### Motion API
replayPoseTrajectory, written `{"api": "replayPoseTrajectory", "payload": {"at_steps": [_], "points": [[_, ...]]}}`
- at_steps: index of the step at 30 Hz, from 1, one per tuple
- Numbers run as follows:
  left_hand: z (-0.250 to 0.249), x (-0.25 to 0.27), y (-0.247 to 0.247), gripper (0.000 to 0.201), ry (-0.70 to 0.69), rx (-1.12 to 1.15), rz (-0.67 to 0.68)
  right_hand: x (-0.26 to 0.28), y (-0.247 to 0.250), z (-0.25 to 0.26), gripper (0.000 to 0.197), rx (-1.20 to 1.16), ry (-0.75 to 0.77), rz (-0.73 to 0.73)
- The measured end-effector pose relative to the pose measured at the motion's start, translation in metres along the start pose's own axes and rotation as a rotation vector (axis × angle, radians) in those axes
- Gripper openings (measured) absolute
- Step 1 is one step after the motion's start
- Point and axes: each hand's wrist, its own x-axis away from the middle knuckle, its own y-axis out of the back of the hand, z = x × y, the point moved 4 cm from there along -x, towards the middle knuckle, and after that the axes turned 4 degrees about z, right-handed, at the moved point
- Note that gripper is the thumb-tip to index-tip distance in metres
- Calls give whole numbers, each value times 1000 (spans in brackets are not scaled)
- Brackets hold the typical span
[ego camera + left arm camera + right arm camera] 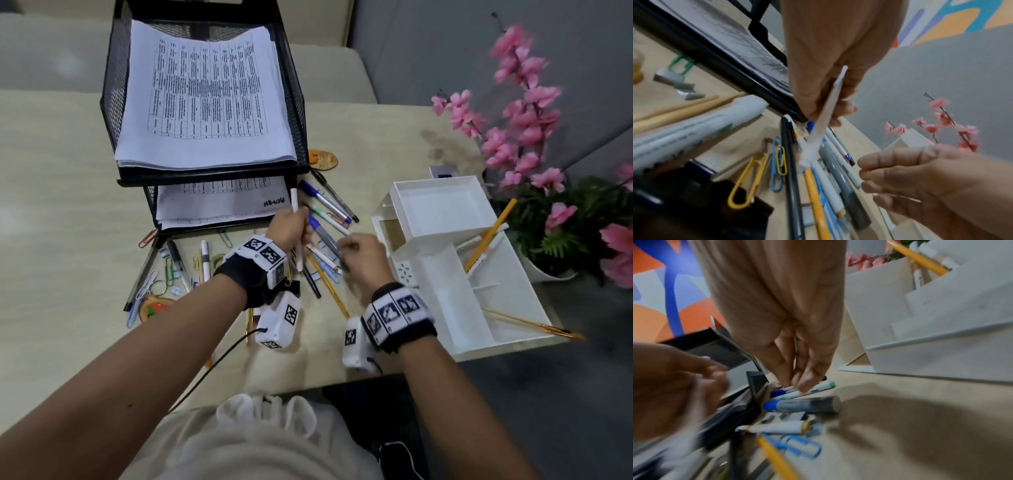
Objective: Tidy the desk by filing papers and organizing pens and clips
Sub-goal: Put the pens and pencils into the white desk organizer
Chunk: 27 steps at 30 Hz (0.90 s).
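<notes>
My left hand grips a thin white pen upright just above the desk, in front of the black mesh paper tray; the left wrist view shows its fingers curled round the shaft. My right hand hovers over a loose pile of pens, fingers pointing down and touching a white pen with a green end. It holds nothing. A grey marker with a blue cap lies just below those fingers. Printed papers fill both tray tiers.
A white desk organizer stands to the right with yellow pencils and pens in its compartments. Paper clips, more pens and a keyring lie scattered at the left. A pot of pink flowers stands behind the organizer.
</notes>
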Motion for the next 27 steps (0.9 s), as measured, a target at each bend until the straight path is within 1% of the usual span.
{"api": "replayPoseTrajectory", "payload": {"at_steps": [2,3,4,6,8,10,11,13,15,16,17,19,21,23,25,27], "points": [[-1,0,11,37,-1,-46,-62,-24,9,1,26,111,-17,-119],[-1,0,15,36,-2,-89,-73,-34,10,1,25,186,-8,-142],[-1,2,19,35,-3,-111,-76,-41,8,2,24,277,9,-139],[2,3,24,33,13,-80,-58,-46,4,0,24,461,32,-80],[4,4,26,30,56,23,-32,-44,1,-7,22,534,39,-23],[5,7,24,29,120,170,-7,-36,3,-14,17,471,37,-13],[7,9,22,30,150,219,12,-30,5,-16,15,384,37,-33],[8,11,13,32,176,240,66,-12,7,-16,10,132,36,-52],[7,13,2,33,160,259,135,11,2,-7,9,-55,55,36],[5,14,-2,34,148,256,155,20,-3,-4,9,-79,73,94],[4,14,-5,34,133,252,164,25,-7,-2,9,-53,101,135],[1,15,-7,35,89,274,139,24,-9,-2,14,-5,124,165],[0,13,-4,33,36,294,84,13,-8,-4,18,-45,98,134],[0,12,2,31,6,271,34,-2,-5,0,21,-8,108,46],[-2,13,7,29,-14,203,-2,-20,-6,4,24,118,116,-35],[-5,15,9,30,-27,85,-24,-30,-13,9,17,357,112,-32]]}}
